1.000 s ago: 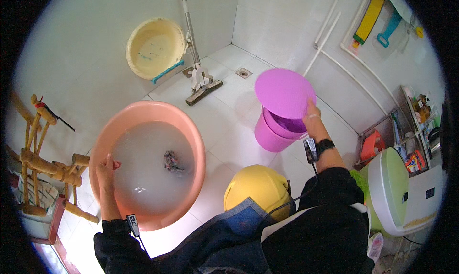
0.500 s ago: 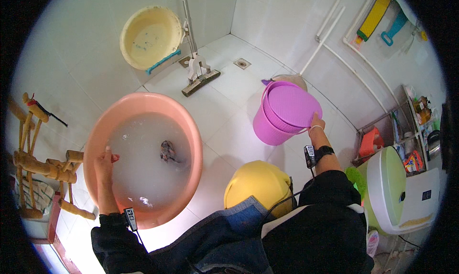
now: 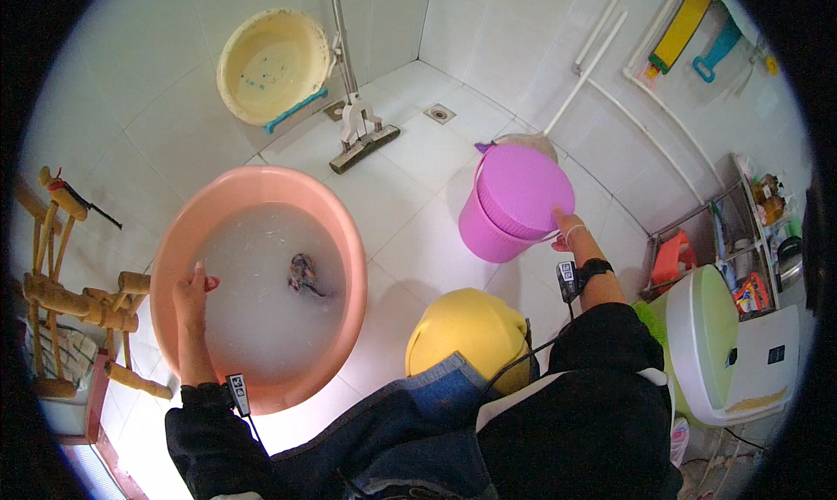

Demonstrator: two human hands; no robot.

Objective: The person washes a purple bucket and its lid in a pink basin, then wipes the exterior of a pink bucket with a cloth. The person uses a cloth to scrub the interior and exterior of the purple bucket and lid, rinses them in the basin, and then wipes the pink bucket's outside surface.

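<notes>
A peach-coloured plastic tub (image 3: pixel 356 326) of cloudy water stands at the left, with a small dark, patterned cloth-like item (image 3: pixel 303 274) showing at the surface. My left hand (image 3: pixel 192 291) is at the tub's left inner side, thumb apart from loosely bent fingers, holding nothing I can see. At the right stands a purple bucket (image 3: pixel 486 230) with a thin handle. Its round purple lid (image 3: pixel 527 186) sits slightly tilted on top. My right hand (image 3: pixel 565 226) grips the lid's near right edge, thumb on top and the other fingers partly hidden below.
A yellow rounded seat (image 3: pixel 466 334) is right before me. Beyond the tub are a mop (image 3: pixel 359 125) and a cream basin (image 3: pixel 270 73) against the wall. A wooden rack (image 3: pixel 78 299) stands left; a shelf rack (image 3: pixel 745 230) and a white-and-green lidded appliance (image 3: pixel 711 347) are right.
My right hand has moved a little left with the purple lid, which now lies more squarely over the bucket. My left hand has stayed nearly in place.
</notes>
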